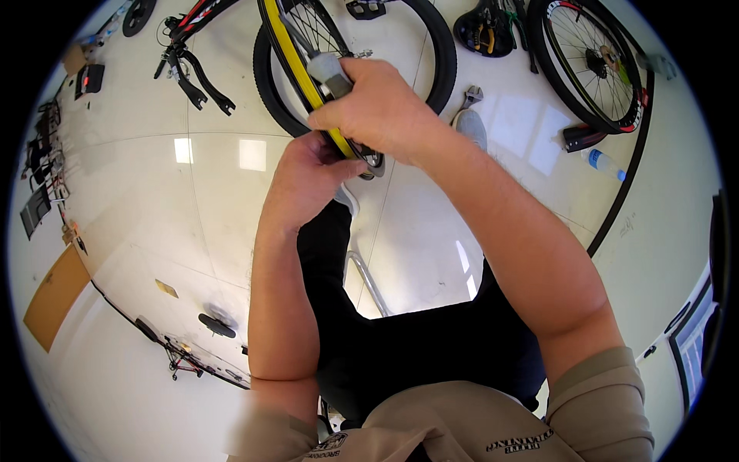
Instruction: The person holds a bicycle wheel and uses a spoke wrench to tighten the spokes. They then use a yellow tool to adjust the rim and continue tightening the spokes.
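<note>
Head view, and the left hand (302,179) is curled tight around the near edge of the yellow-banded wheel (291,60)! Right hand (381,108) clasps a grey object (326,71), thumb against that rim. Beyond, a black tyre (442,46); adjustable wrench (473,96) by a grey shoe (469,128); bicycle fork (202,77) over at upper left.

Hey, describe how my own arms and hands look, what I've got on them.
Your left hand and right hand are ungloved, and neither forearm shows a watch or bracelet. The left sleeve and right sleeve are khaki and short, ending around the elbows. Your matching shirt carries dark printing.
</note>
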`<state>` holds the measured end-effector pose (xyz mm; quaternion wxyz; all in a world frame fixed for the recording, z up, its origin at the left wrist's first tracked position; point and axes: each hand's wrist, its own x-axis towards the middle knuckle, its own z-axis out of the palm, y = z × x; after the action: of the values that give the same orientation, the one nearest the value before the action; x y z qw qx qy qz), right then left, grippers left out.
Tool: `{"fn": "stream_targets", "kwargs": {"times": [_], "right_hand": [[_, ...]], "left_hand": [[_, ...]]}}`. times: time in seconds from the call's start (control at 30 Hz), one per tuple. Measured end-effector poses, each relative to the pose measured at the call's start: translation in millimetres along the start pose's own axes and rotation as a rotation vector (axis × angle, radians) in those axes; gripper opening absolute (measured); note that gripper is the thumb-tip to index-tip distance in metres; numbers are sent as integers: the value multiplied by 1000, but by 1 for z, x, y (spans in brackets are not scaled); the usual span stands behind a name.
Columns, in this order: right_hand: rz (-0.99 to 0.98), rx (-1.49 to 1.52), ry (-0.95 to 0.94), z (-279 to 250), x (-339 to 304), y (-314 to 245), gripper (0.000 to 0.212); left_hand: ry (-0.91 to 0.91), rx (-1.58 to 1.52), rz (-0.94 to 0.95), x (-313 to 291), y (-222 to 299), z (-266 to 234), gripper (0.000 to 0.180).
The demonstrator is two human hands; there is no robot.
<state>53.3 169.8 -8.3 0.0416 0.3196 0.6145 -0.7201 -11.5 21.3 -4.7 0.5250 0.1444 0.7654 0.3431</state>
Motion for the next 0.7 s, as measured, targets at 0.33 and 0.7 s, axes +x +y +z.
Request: {"fn": "stream_targets", "kwargs": {"times": [0.33, 0.7], "right_hand": [[238, 32, 25, 39, -30, 31, 31], [253, -307, 55, 9, -20, 9, 28]], "left_hand": [[533, -735, 318, 9, 13, -19, 29], [442, -508, 176, 4, 11, -15, 42]]}}
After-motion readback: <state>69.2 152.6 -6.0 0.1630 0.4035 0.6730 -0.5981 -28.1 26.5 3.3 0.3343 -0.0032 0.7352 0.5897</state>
